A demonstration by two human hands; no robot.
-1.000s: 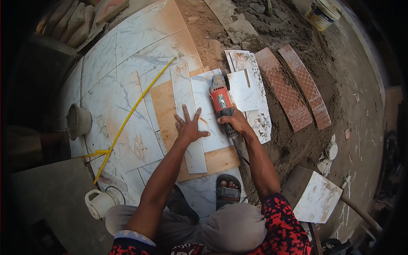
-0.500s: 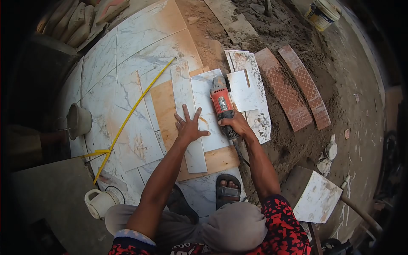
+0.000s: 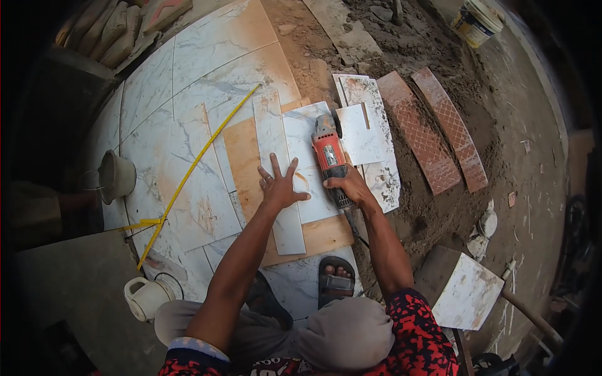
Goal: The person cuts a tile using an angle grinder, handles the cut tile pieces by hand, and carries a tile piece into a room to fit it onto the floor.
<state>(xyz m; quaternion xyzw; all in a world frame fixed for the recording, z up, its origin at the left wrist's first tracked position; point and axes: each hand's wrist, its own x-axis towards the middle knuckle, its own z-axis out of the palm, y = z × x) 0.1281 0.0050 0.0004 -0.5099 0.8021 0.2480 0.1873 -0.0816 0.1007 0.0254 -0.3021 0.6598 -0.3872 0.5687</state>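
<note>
My right hand (image 3: 349, 185) is wrapped round the rear of a red and black angle grinder (image 3: 328, 152), whose grey head points away from me. The grinder lies over white marbled tile pieces, with a small notched white piece (image 3: 362, 141) to its right. Fingers spread, my left hand (image 3: 279, 185) presses flat on a long narrow white tile strip (image 3: 269, 128). Brown board (image 3: 241, 150) shows beneath the strip and tiles. The grinder's cutting disc is mostly hidden.
Left of the board, a yellow folding rule (image 3: 194, 166) crosses floor tiles. A grey bowl (image 3: 117, 177) and white jug (image 3: 149, 297) stand at left. Patterned red-brown strips (image 3: 417, 131) lie on wet mortar at right; a bucket (image 3: 476, 24) is beyond. A tile (image 3: 468, 292) lies lower right.
The grinder and my right hand have shifted very slightly to the right and toward me. My left hand keeps its place on the strip.
</note>
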